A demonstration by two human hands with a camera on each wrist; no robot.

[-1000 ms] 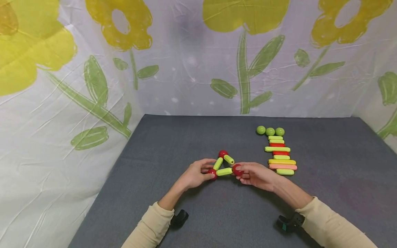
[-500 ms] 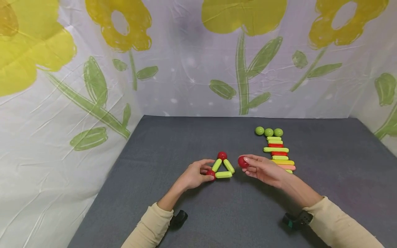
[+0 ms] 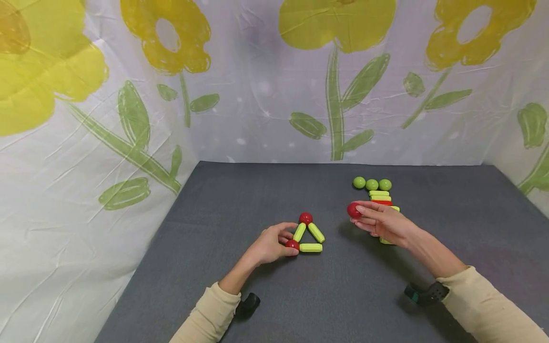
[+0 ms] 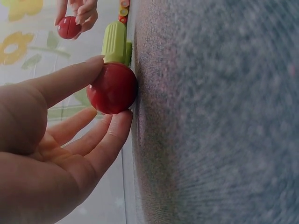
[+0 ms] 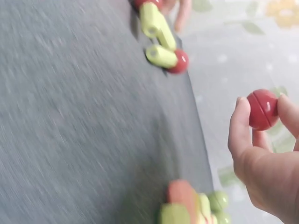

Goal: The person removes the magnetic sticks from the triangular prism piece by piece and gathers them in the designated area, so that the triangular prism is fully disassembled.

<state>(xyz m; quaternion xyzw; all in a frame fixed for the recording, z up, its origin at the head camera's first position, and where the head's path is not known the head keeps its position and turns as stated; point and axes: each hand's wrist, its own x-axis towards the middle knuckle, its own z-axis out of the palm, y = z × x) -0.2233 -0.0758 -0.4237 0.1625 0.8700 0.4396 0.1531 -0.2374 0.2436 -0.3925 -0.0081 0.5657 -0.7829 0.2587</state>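
Near the worktop [image 3: 214, 200] middle lies a triangle of three green rods [image 3: 310, 247] with two red balls; its right corner stands open. Left hand [image 3: 270, 245] pinches the near-left ball [image 3: 292, 245]; right hand [image 3: 381, 223] grips a loose red ball [image 3: 353, 210] aloft, unplaced.

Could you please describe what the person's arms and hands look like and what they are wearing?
Both hands, left and right, are bare. Long cream sleeves cover both arms to the wrists. A small black camera unit sits under the left wrist; a black strap with a teal spot circles the right.
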